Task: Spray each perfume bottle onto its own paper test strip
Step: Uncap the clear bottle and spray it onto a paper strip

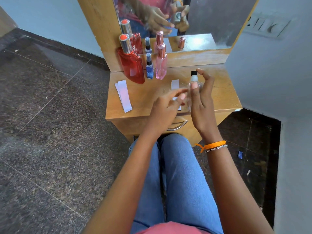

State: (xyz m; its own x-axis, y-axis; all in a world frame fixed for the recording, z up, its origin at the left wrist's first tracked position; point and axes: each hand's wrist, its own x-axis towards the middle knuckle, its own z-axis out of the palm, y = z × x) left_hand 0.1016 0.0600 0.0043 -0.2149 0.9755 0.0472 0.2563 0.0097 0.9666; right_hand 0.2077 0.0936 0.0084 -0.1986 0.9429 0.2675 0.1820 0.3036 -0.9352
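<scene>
My right hand (201, 105) grips a clear perfume bottle (194, 86) with a black spray head, upright above the wooden table (224, 93). My left hand (166, 107) hovers just left of it with fingers spread and relaxed, blurred, holding nothing. A white paper strip (175, 84) lies under the hands, partly hidden by my left fingers. Two more strips (124, 95) lie stacked at the table's left. At the back left stand a red bottle (131, 65), a small blue bottle (149, 68) and a pink bottle (161, 65), all capped.
A mirror (202, 22) rises behind the table and reflects the bottles, my hands and a pink cap. A drawer with a metal handle (179, 126) sits below the table top. My knees are under the front edge. A wall stands close on the right.
</scene>
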